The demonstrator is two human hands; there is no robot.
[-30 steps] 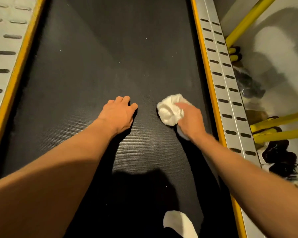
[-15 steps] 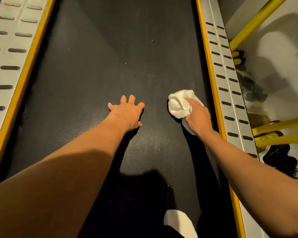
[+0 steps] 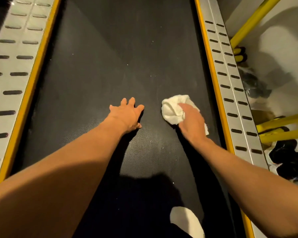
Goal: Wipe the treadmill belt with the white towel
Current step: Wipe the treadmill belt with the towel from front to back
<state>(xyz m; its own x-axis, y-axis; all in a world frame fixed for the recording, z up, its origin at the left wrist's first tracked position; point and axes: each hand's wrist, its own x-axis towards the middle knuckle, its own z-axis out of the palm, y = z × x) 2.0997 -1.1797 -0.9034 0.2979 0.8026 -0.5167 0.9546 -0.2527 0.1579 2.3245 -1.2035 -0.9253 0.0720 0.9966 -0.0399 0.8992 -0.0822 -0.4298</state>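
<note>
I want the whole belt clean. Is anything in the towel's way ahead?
Nothing visible blocks it. The right hand grips the white towel on the belt; ahead lie only tiny pale specks. The left hand rests beside it, apart.

Treadmill belt point(image 3: 101, 69) — matt black, finely pebbled rubber. Towel point(image 3: 172, 109) — soft white terry cloth. Side rails point(image 3: 230, 86): brushed, slotted metal.

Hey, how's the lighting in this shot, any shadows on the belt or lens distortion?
Head view: warm, dim light, brightest on the white towel gripped by the right hand. Head view: dark shadows cross the near end of the treadmill belt and run beside both forearms, up to the left hand. Head view: the wide-angle lens splays the side rails outward.
</note>
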